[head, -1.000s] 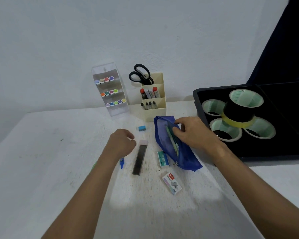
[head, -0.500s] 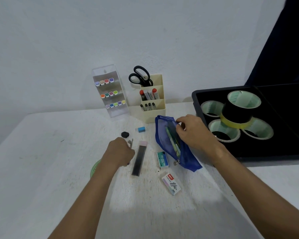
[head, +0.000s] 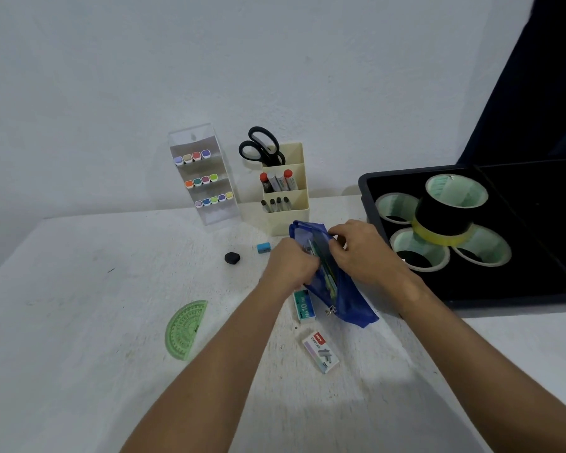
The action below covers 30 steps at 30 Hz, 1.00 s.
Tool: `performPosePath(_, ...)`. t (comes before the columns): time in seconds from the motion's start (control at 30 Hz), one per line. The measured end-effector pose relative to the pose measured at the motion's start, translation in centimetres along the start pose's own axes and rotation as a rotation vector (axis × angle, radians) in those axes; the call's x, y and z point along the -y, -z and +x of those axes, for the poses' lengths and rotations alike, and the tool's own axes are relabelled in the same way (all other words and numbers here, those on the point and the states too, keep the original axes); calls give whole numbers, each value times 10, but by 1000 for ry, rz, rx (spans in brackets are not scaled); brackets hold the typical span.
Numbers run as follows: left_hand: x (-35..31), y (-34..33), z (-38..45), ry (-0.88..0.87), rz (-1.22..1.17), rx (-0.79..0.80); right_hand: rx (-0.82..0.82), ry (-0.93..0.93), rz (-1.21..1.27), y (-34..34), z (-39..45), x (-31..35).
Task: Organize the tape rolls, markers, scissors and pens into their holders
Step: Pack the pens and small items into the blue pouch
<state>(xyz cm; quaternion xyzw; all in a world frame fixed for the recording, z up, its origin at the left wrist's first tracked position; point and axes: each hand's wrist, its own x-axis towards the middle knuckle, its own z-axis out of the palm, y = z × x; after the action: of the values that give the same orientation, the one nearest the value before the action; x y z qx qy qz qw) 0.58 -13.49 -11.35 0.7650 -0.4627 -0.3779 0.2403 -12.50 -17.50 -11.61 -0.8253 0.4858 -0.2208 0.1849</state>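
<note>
My left hand (head: 291, 264) and my right hand (head: 361, 253) meet at the open mouth of a blue zip pouch (head: 350, 305) lying in the middle of the table. My right hand pinches the pouch's upper edge. My left hand's fingers curl round a slim black case at the opening; most of the case is hidden. Green pens show inside the pouch. Black scissors (head: 258, 148) stand in the cream holder (head: 296, 220) with markers and pens. A clear rack (head: 209, 214) holds coloured markers. Tape rolls (head: 445, 214) sit in a black tray (head: 361, 188).
A green protractor (head: 185, 328) lies to the left near my left forearm. Two staple boxes (head: 304, 307) (head: 321, 351) lie beside and below the pouch. A small blue block (head: 263, 247) and a black lump (head: 232, 257) sit left of the pouch. The wall stands behind.
My left hand picked the black case off the table and moved right to the pouch's mouth. My right hand stayed on the pouch's edge. The protractor is now uncovered.
</note>
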Motion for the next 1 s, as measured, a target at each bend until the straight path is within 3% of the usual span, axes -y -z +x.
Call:
performPosePath(0.3, 31, 17, 0, -98, 105, -104, 67, 13, 23, 2, -1, 3)
performPosePath(0.53, 84, 69, -11, 34, 215, -221, 139, -34, 89, 4, -4, 8)
performPosePath(0.67, 113, 93, -27, 141, 428, -237, 176, -48, 76, 3, -3, 9)
performPosePath(0.77, 129, 105, -39, 238, 536, -226, 183, -41, 66, 4, -4, 10)
performPosePath(1.0, 136, 100, -51, 306, 535, -159, 198, -30, 55, 3, -5, 11)
